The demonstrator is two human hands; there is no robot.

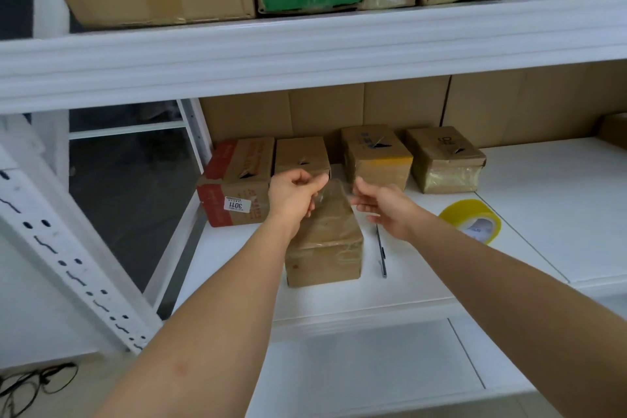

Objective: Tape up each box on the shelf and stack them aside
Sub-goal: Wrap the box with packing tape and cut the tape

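1. The landmark is the front box (324, 241), a brown carton that stands alone on the white shelf (529, 214), nearer the camera than the other cartons.
2. The left hand (293, 195) hovers over the far left corner of that box with its fingers curled, pinching one end of a clear tape strip (334, 190).
3. The right hand (383, 205) is at the far right corner of the box, apart from the left one; its fingers look loosely bent, and whether they actually grip the tape cannot be told.
4. Behind the front box stand four more cartons in a row: the red-printed box (237, 180) to its left rear, then the small box (302, 156), the yellow-taped box (376, 156) and the rightmost box (446, 159). Their lids show dark gaps, so they look unsealed.
5. To the right of the front box lies a dark cutter (381, 251), and further right the yellow tape roll (471, 220).
6. Risks, as a judgement: the slack strip could fold onto itself or stick to the fingers, or land crooked and miss the seam if one end drops first. A wrinkled strip would leave the flaps poorly closed. Reaching back for the roll could also knock the cutter off the shelf edge.
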